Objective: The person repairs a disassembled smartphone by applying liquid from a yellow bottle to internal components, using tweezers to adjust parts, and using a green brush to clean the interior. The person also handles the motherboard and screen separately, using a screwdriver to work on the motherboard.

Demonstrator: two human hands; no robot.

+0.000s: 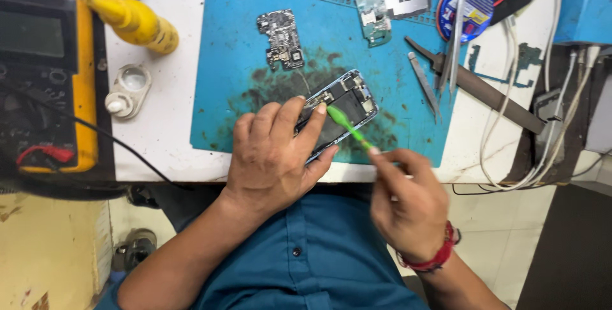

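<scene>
One opened phone [341, 107], a flat dark slab with a pale metal frame and exposed parts, is pinned by the left hand [274, 157] near the front edge of the stained blue rubber mat [236, 48]. One thin green plastic tool [347, 128] is pinched in the closed fingers of the right hand [408, 205], its tip touching the phone (just past the left fingertips). Two bare circuit boards [282, 39] are seen nearer the mat's far edge.

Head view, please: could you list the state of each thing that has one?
Phone: opened, insides exposed, flat on blue mat.
Left hand: pressing the phone down.
Right hand: gripping green brush, tip on phone.
Circuit board: removed, lying loose.
Tweezers: lying unused.
</scene>
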